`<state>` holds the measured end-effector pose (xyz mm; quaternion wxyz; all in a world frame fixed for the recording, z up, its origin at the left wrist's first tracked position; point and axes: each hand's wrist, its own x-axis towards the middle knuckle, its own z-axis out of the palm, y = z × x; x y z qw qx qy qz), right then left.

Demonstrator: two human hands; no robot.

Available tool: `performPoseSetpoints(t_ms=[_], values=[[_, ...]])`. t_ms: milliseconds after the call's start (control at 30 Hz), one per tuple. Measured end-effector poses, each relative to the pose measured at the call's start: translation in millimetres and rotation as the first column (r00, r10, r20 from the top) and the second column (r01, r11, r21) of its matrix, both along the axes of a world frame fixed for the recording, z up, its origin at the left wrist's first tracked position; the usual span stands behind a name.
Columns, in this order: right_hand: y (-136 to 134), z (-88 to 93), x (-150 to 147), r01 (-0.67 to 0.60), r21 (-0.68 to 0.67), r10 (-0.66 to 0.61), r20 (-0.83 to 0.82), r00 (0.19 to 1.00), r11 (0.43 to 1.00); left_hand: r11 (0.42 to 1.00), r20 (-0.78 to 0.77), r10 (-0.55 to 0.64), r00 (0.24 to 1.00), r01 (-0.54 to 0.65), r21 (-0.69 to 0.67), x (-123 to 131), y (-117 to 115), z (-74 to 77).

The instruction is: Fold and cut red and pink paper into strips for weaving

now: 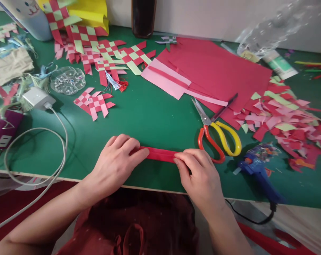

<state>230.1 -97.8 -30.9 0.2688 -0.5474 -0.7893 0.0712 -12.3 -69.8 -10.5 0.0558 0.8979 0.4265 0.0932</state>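
Note:
A narrow red paper strip (161, 154) stretches between my two hands, just above the green table near its front edge. My left hand (120, 159) grips the strip's left end, its fingers curled over the paper. At the other end, my right hand (199, 170) pinches the strip between thumb and fingers. Scissors (206, 122) with one orange and one yellow handle lie beyond my right hand, blades pointing away. Past them are red paper sheets (216, 67) and a pink paper piece (168, 78).
Woven paper fish (93, 102) lie at left and back. A white charger (39, 97) trails a looped cable at left. To the right are a blue glue gun (258, 173), a heap of paper scraps (290, 113) and a glue stick (280, 64). A dark phone (143, 17) leans at the back.

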Motion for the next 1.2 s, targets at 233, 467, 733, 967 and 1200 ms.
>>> performPoseSetpoints(t_ms=[233,467,733,967,1200], values=[[-6.6,1.2,-2.7,0.046,0.019,-0.047,0.021,0.999,0.999,0.999,0.072,-0.001,0.997,-0.002,0.044,-8.1,-3.7,-3.9],[-10.4,-0.4,0.9,0.043,0.088,-0.047,0.046,0.998,0.995,0.998,0.092,0.010,0.996,-0.016,0.064,-16.4,-6.5,-8.0],[-20.6,-2.9,6.2,-0.026,0.143,0.006,0.140,0.990,0.989,0.982,-0.070,-0.045,0.997,0.057,0.181,-31.9,-24.4,-6.8],[-24.4,3.2,2.8,-0.005,0.131,-0.019,0.183,0.983,0.991,0.978,-0.124,-0.028,0.992,0.053,0.202,-19.8,-25.9,0.9],[-27.4,7.3,-23.9,0.000,0.091,-0.021,0.225,0.974,0.996,0.980,-0.149,-0.015,0.989,0.044,0.193,3.0,-16.3,13.1]])
